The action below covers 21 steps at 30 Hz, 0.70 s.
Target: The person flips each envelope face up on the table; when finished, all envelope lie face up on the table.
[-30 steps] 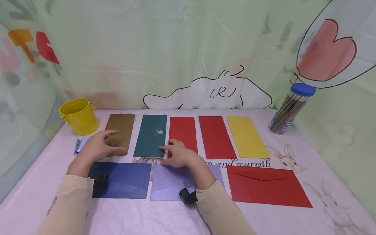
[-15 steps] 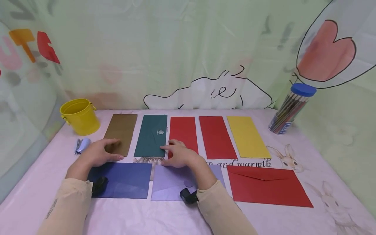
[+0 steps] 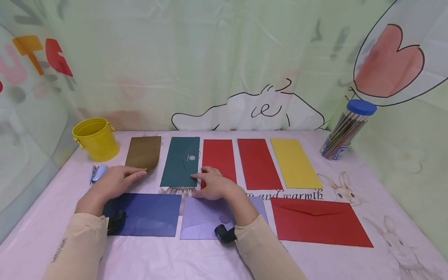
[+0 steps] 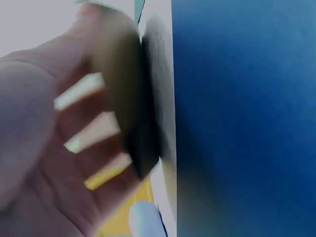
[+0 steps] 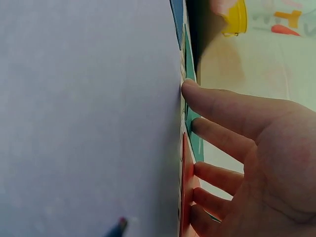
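Note:
My left hand (image 3: 117, 182) pinches the near edge of a brown envelope (image 3: 141, 151), with the thumb below and the fingers on top. That edge is bent up off the table, and the left wrist view shows the raised brown envelope (image 4: 121, 74) between thumb and fingers. A blue envelope (image 3: 152, 214) lies under the left wrist. My right hand (image 3: 215, 184) is spread, its fingertips touching a dark green envelope (image 3: 179, 161) and a red envelope (image 3: 217, 153). Beneath the right wrist lies a lavender envelope (image 3: 196, 223), partly hidden.
Another red envelope (image 3: 259, 163) and a yellow envelope (image 3: 295, 163) continue the back row. A wide red envelope (image 3: 318, 221) lies front right. At the left are a yellow bucket (image 3: 96, 140) and a light-blue stapler-like item (image 3: 99, 172). A pencil jar (image 3: 346, 132) stands back right.
My left thumb and fingers have closed on the brown envelope's near edge, which has lifted and bent upward. The right hand stays in place.

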Motion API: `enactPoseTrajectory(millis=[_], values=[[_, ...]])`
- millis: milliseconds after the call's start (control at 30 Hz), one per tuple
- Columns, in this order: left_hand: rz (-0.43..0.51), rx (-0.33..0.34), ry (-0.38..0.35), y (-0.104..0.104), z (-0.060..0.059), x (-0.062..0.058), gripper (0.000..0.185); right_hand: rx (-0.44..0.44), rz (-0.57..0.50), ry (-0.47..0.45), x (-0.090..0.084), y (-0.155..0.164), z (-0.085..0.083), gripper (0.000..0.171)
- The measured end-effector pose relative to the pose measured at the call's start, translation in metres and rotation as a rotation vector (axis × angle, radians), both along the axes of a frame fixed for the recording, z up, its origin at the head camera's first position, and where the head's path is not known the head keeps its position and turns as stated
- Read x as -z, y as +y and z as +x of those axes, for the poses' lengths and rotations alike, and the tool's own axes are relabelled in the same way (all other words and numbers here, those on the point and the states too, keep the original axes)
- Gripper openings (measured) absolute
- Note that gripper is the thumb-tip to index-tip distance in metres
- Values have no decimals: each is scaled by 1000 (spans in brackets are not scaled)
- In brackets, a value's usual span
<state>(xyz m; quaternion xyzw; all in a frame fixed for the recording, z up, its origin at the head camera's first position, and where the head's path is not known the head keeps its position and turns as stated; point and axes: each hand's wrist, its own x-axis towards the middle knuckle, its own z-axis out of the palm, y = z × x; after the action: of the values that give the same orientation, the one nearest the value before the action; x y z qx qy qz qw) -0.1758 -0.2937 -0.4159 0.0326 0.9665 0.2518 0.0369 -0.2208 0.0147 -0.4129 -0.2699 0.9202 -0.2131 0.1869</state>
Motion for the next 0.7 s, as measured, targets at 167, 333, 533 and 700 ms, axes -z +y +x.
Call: enactPoseTrajectory(millis=[167,333,533,700], values=[[34,-57,199,7,0,-8,47,2,-2,-4,0,1,0,64],[25,-178,404,12,4,-16,46,2,2,-7,-1,0,0,64],[113,-324,391,12,8,-24,51,6,-2,-9,-1,0,0,64],[158,-346,215,7,6,-22,59,10,-4,-10,-1,0,1,63]])
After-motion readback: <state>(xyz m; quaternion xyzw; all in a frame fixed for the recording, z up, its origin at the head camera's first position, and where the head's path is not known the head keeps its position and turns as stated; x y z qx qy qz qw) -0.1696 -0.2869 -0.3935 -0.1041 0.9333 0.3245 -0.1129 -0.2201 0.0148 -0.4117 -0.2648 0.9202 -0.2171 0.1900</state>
